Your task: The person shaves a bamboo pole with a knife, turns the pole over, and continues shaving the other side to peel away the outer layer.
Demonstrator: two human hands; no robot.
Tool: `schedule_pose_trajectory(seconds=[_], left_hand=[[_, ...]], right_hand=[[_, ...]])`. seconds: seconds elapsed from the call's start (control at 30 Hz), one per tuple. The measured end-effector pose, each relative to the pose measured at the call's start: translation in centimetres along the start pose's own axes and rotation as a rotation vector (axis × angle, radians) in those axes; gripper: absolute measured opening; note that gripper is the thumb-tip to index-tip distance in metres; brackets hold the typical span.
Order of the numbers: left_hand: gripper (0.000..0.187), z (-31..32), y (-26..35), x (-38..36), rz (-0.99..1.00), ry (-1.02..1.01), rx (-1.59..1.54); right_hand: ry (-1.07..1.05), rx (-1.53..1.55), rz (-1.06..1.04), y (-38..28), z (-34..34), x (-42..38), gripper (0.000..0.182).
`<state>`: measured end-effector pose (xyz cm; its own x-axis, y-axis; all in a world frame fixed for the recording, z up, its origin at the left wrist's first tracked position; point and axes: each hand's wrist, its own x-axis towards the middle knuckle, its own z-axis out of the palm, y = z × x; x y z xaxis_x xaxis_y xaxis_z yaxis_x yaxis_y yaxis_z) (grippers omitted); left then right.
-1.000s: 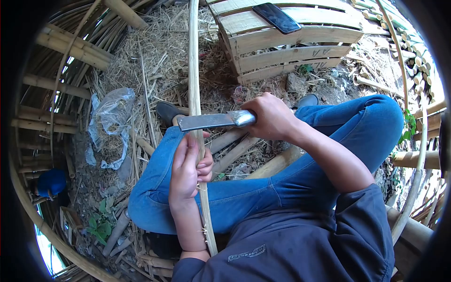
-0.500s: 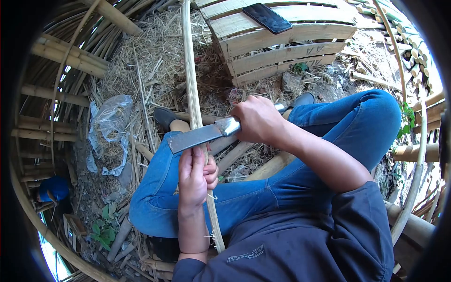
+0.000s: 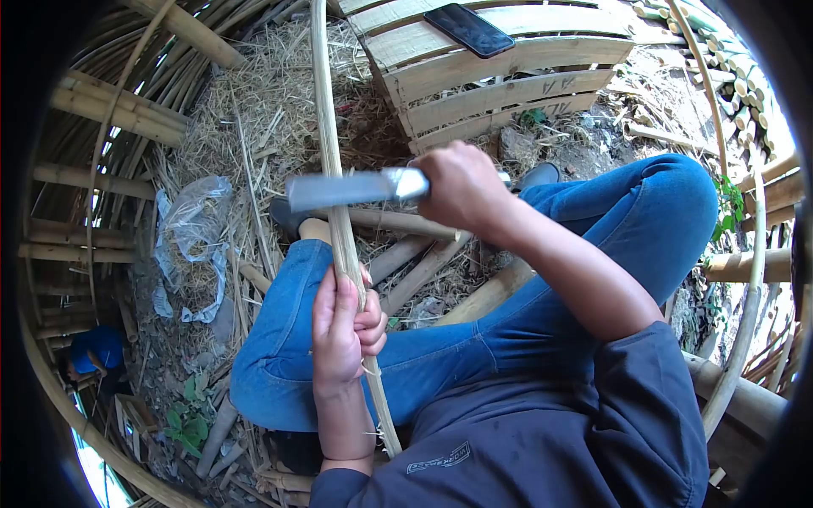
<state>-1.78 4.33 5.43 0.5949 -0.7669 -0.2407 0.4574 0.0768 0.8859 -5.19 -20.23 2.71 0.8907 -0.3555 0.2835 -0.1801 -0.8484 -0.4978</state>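
My left hand point(image 3: 345, 326) is closed round a long split bamboo strip point(image 3: 333, 157), which runs from the top of the view down to my lap. Thin shavings curl off the strip below that hand. In my right hand point(image 3: 464, 188) is the handle of a broad, square-ended knife point(image 3: 347, 190). Its blade is blurred and lies across the strip, a short way beyond my left fingers. The handle's end pokes out on the far side of the fist.
A slatted wooden crate point(image 3: 500, 68) stands ahead with a phone point(image 3: 468, 30) on it. A clear plastic bag point(image 3: 196, 229) lies on straw at the left. Cut bamboo poles point(image 3: 741, 85) are stacked far right. Another person in blue point(image 3: 97, 349) is at the far left.
The knife has moved up along the strip, away from my left hand, and its blade has turned more level. My left hand still grips the strip, which has shifted slightly left in view.
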Motion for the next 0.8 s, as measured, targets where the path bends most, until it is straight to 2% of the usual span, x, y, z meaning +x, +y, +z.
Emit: schedule_pose_trajectory(seconds=[0.03,0.1,0.2,0.23,0.3,0.43,0.57,0.7,0.73,0.8], left_hand=[[0.025,0.1,-0.2,-0.2,-0.013,-0.025,-0.003],[0.025,0.4,-1.0,-0.3,-0.039,-0.082,-0.017],[0.026,0.3,-0.8,0.3,-0.041,-0.127,-0.067],[0.026,0.0,-0.7,0.3,-0.037,-0.135,-0.089],[0.026,-0.7,-0.5,0.4,0.012,-0.114,-0.131],[0.026,-1.3,-0.5,0.5,0.010,-0.021,-0.144],[0.026,-0.7,-1.1,0.2,0.036,0.008,0.030],[0.025,-0.3,-1.0,0.2,0.039,0.064,0.104],[0.025,-0.2,-0.9,0.2,0.036,0.039,0.085],[0.024,-0.2,-0.7,0.0,0.020,-0.016,0.046]], right_hand=[[0.069,0.015,0.144,1.9,-0.2,1.3,0.013],[0.123,-0.137,0.064,2.6,-3.8,1.7,0.017],[0.157,0.172,0.082,1.7,-1.7,0.6,0.023],[0.169,0.253,0.030,1.2,-0.9,0.3,0.021],[0.045,0.139,-0.095,0.8,-1.0,-0.4,0.016],[-0.180,0.023,-0.130,-1.3,-0.7,-1.9,0.013],[-0.204,0.047,-0.128,-1.8,0.6,-2.3,0.015],[-0.040,0.007,-0.083,-0.8,1.4,-1.7,0.014],[-0.009,0.056,0.068,0.2,1.4,-0.7,0.014],[0.091,-0.038,0.108,2.3,-0.6,0.9,0.015]])
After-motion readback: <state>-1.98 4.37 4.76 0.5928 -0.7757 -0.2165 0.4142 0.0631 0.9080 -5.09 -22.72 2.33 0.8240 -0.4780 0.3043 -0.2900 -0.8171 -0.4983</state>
